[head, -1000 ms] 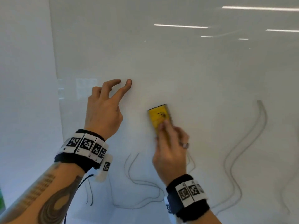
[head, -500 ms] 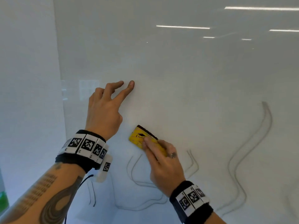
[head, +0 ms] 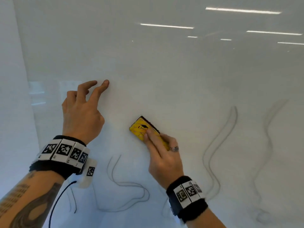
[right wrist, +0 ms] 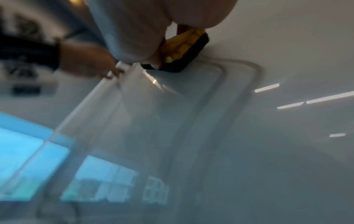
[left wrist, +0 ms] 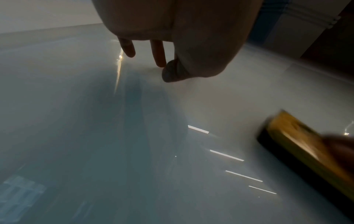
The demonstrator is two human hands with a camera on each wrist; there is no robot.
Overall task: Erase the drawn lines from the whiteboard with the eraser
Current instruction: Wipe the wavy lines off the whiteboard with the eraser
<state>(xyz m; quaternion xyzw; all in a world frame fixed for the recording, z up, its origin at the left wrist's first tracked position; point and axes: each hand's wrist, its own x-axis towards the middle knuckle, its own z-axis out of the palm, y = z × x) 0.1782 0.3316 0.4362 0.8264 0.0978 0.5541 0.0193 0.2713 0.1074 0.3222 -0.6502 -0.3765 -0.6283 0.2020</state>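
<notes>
Nearest the viewer, toward the lower edge of the whiteboard, dark looping lines are seen unerased, running between the two wrists and partly hidden behind the right forearm. Just above them the yellow eraser is held flat against the board by the right hand, whose fingers are laid along its back with the thumb tucked at its side; the black felt is seen pressed to the surface in the right wrist view. The left hand holds nothing: its fingers are loosely spread, and the tips of its extended fingers are set on the board higher up and toward the left edge. Farther off, toward the right edge, paler wavy lines are left standing, well apart from the eraser.

The task is judged partly done at most. The eraser sits on bare board above the nearest loops, so a stroke that is not carried low enough could miss them. Ink could be smeared into a grey haze if the felt is loaded or pressed unevenly through the fingertips. The faint lines on the right could be overlooked against the glare of reflected ceiling lights.
</notes>
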